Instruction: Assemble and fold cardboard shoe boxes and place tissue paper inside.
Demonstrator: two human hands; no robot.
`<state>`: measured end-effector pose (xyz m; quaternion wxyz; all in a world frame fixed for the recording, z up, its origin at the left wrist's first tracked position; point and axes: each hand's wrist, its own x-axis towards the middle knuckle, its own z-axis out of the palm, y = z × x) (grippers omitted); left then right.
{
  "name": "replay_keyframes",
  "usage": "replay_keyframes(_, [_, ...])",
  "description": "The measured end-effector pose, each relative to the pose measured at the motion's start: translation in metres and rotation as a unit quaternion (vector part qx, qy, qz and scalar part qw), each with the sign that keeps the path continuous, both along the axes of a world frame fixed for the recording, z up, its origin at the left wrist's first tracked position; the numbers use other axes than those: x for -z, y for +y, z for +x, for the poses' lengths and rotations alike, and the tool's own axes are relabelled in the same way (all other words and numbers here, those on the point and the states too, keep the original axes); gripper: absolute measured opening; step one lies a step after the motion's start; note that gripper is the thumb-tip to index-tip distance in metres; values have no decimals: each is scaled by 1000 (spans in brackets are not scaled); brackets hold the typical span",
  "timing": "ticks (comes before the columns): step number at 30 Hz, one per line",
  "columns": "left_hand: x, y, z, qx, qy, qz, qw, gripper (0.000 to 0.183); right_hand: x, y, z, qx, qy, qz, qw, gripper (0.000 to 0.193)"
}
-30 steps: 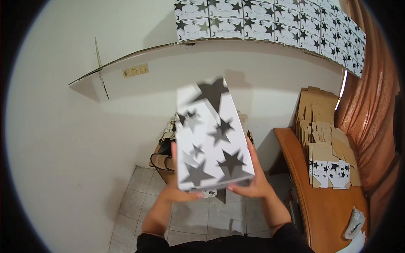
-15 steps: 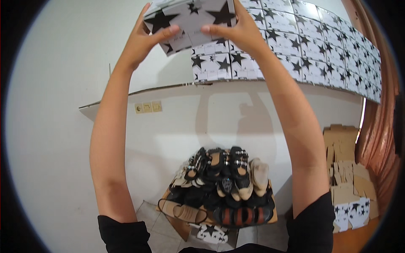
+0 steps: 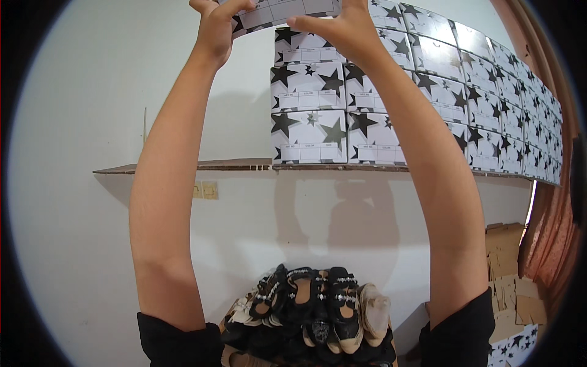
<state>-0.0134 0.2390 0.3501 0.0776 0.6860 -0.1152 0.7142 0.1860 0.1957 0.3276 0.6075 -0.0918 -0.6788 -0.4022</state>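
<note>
A white shoebox with black stars point(image 3: 269, 15) is raised at the top edge of the head view, its upper part cut off. My left hand point(image 3: 215, 30) grips its left end, the thumb lying along the front face. On the other end is my right hand point(image 3: 354, 33), its thumb stretched toward the box's lower front edge. Both arms reach up and forward. Just beyond and below the held box, matching shoeboxes point(image 3: 309, 136) stand in stacked columns on a wall shelf point(image 3: 235, 164).
Black sandals and pale shoes point(image 3: 302, 293) are heaped on a small table below. Flattened cardboard point(image 3: 504, 251) leans at the lower right beside a reddish curtain point(image 3: 547, 226). Wall sockets point(image 3: 210, 190) sit under the shelf, partly behind my left forearm.
The held shoebox has gone higher, toward the stack's top, and now shows mostly its lower front. The view has tilted up, so shelf and shoes appear lower.
</note>
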Motion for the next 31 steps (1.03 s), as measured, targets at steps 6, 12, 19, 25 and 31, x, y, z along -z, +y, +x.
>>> replay_keyframes(6, [-53, 26, 22, -12, -110, 62, 992, 55, -43, 30, 11, -6, 10, 80, 997, 64])
replay_keyframes(12, [-93, 80, 41, -135, -119, 49, 983, 37, -71, 73, 26, 48, 71, 186, 979, 38])
replay_keyframes(19, [-94, 168, 58, -258, 5, -5, 966, 47, -64, 109, 33, 299, 155, -78, 938, 39])
replay_keyframes(25, [-83, 179, 71, -296, -30, 1, 955, 51, -45, 124, 36, 361, 156, 2, 919, 44])
replay_keyframes(31, [-71, 176, 61, -422, -211, 123, 873, 47, -58, 103, 46, 313, 90, -209, 922, 64])
